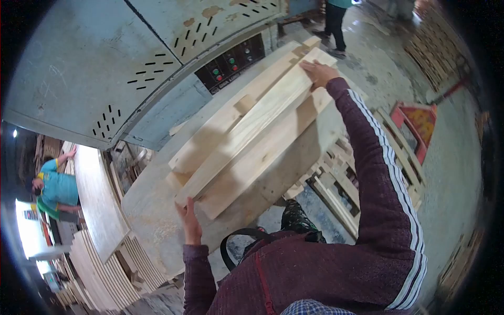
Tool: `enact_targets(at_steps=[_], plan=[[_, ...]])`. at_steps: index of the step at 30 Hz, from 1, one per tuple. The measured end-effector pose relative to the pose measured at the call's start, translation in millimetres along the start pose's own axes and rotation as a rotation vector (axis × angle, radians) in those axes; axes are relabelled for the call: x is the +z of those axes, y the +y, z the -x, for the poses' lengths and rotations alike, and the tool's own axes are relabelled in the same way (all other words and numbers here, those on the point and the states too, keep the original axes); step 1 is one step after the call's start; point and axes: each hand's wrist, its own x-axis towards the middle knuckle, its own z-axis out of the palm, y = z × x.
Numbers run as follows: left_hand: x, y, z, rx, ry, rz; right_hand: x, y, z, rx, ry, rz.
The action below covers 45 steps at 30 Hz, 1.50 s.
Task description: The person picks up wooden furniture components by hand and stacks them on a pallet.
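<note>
A long pale wooden plank lies diagonally across other boards on a worn table. My left hand is at its lower left end, thumb and fingers against the end edge. At the upper right end, my right hand grips the same plank with the fingers over its top. Beneath and beside it are a wide board on my side and another board towards the machine. A small wood block sits on that far board.
A metal machine with a button panel stands behind the table. At left, a person is beside another table, near stacked curved boards. Pallets and a red metal piece lie right. Another person stands beyond.
</note>
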Motion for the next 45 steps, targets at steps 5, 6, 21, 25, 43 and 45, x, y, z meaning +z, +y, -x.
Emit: enact_targets(at_steps=[5,6,21,25,43,45], plan=[[110,6,-42,0.065,-0.115,-0.174,7,76,-83,0.208,0.232,-0.052],[125,6,-54,0.108,-0.149,-0.2,18,94,-100,0.177,0.341,-0.009],[188,21,-96,0.213,0.13,-0.251,93,107,-121,-0.075,0.796,0.13],[55,-34,-44,0.176,0.395,-0.768,158,-20,-19,-0.223,0.834,0.385],[-176,-205,93,0.294,0.939,-0.81,188,-308,207,-0.668,0.525,-0.158],[-180,-212,93,0.248,0.891,-0.814,188,-307,207,-0.671,0.519,-0.142]])
